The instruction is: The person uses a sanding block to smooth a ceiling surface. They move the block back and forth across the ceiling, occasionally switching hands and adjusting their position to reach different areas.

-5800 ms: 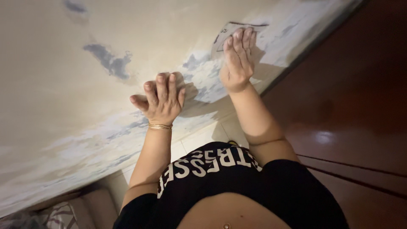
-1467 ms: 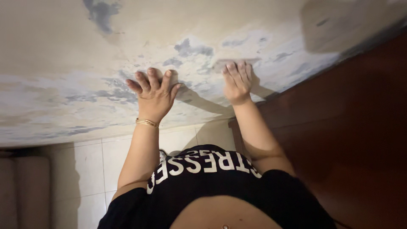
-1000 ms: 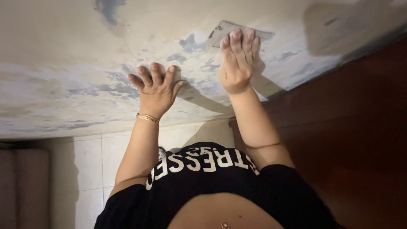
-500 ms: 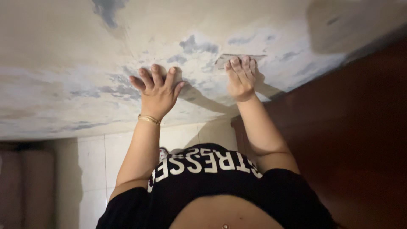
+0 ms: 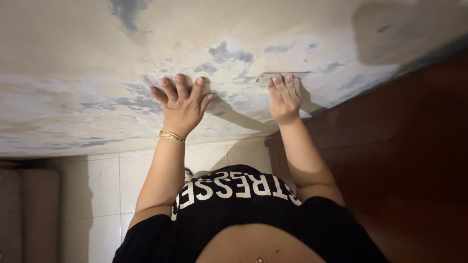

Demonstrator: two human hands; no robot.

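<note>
My left hand lies flat on a patchy cream and blue-grey wall. Its fingers are spread, it holds nothing, and a gold bracelet sits on the wrist. To its right, my right hand presses a thin grey sanding sheet against the wall with straight fingers. Only the sheet's upper edge shows above the fingertips. Both arms reach up from my black printed top.
A dark brown wooden panel meets the wall on the right. Pale floor tiles run under the wall at lower left. A dull brown cushioned piece sits at the far left edge.
My right hand slid the sheet up the wall a second ago and has come back down and slightly left. My left hand has stayed in the same spot.
</note>
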